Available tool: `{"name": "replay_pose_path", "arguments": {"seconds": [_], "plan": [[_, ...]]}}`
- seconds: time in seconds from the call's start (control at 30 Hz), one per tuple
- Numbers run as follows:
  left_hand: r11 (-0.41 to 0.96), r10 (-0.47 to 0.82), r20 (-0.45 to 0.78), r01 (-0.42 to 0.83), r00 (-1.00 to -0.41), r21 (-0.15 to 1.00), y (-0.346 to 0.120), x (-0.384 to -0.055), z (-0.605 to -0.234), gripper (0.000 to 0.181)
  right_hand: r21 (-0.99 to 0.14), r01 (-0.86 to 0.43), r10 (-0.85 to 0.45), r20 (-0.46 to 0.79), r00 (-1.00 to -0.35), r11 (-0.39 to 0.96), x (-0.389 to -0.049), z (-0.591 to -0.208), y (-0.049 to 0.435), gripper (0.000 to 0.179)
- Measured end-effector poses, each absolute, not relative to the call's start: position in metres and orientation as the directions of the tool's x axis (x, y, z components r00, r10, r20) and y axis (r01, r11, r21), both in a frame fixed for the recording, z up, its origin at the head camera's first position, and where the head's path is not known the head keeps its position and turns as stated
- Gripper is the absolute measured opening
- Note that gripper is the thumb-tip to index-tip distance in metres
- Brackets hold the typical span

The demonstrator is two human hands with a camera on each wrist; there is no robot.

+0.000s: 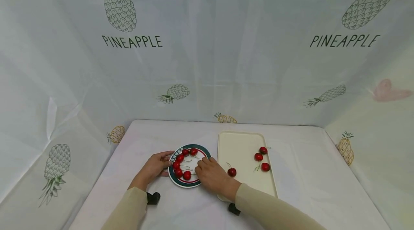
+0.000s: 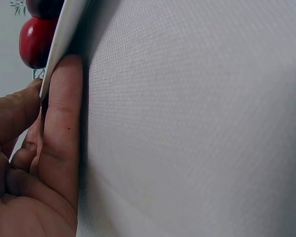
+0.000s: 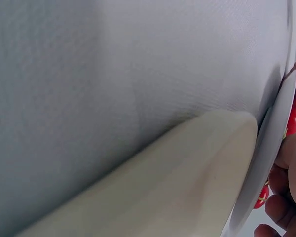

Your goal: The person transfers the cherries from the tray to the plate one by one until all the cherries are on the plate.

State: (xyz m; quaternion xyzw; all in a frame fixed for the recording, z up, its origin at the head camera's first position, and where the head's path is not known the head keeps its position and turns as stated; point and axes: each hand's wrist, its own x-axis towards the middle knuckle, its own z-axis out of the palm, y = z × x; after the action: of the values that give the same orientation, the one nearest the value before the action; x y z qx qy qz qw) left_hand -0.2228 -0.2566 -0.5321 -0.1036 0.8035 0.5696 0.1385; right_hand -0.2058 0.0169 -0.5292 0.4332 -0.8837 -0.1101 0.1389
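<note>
At lower centre of the frame, cherries (image 1: 180,158) are arced on a plate (image 1: 188,185), its left rim pinched by the left hand (image 1: 153,167), presumably for steadiness; whether anything is held by the right hand (image 1: 211,176), opposite, cannot be told.

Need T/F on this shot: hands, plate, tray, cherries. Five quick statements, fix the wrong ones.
1. The left hand grips the plate by its edge. True.
2. Four cherries show on the tray. True.
3. In the head view, the tray lies left of the plate. False: it lies to the right.
4. The plate has a plain white rim. False: it has a dark green band.
5. The right hand reaches over the plate. True.
</note>
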Motion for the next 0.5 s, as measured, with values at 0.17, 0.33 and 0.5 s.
{"name": "replay_pose_path", "arguments": {"seconds": [0.17,0.33,0.5], "plan": [[0.333,-0.006,-0.341,-0.324,-0.94,0.886,-0.256,-0.223,-0.531,0.049,0.302,-0.729,-0.786,0.152,-0.6,0.615,-0.206,-0.526,0.022,0.028],[0.342,-0.005,-0.34,-0.321,-0.94,0.883,-0.256,-0.223,-0.531,0.05,0.276,-0.712,-0.762,0.176,-0.623,0.646,-0.209,-0.525,0.031,0.032],[0.344,-0.001,-0.337,-0.317,-0.941,0.884,-0.256,-0.223,-0.531,0.05,0.264,-0.682,-0.731,0.225,-0.644,0.682,-0.212,-0.526,0.041,0.024]]}}
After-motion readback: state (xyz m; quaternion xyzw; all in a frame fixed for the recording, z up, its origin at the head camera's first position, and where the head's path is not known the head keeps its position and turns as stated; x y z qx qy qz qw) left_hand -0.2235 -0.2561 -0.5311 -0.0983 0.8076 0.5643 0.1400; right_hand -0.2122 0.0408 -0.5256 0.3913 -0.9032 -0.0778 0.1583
